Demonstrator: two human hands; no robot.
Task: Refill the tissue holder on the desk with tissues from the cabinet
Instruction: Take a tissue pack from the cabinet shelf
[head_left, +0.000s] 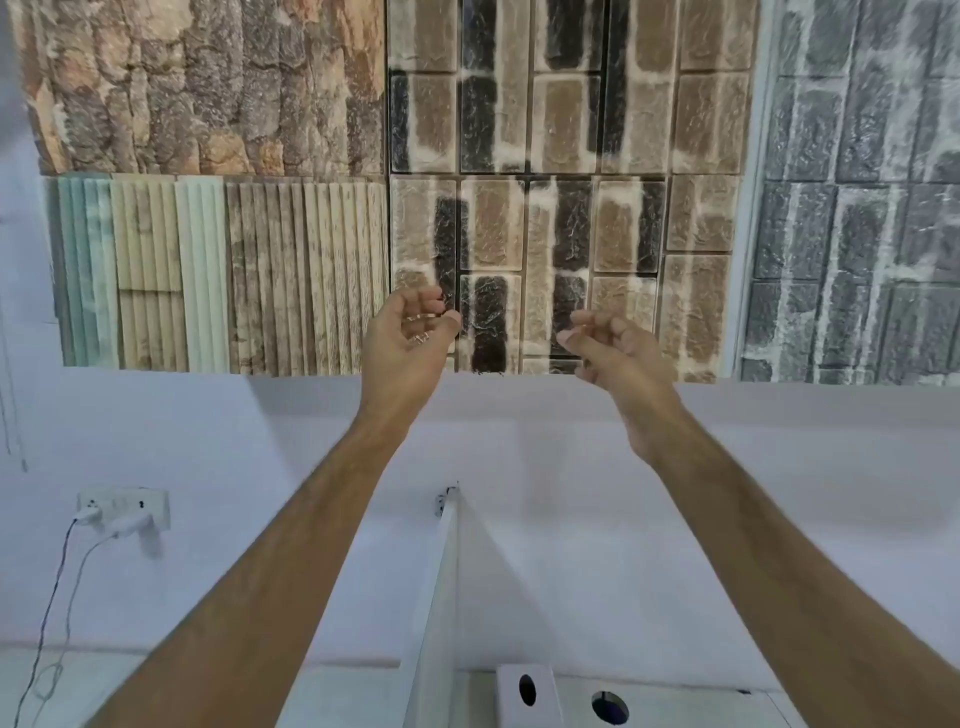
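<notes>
Up high, the left hand (410, 338) and right hand (613, 358) are raised before the brick-pattern wall panels (545, 156), fingers loosely curled apart, nothing held. Low down, a white box (524, 696) with a dark oval hole is seen; its contents cannot be told.

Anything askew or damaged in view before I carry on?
Nothing looks damaged or spilled. Both hands are empty, left hand and right hand raised before the sample wall panels. The white box at the bottom edge sits upright.
</notes>
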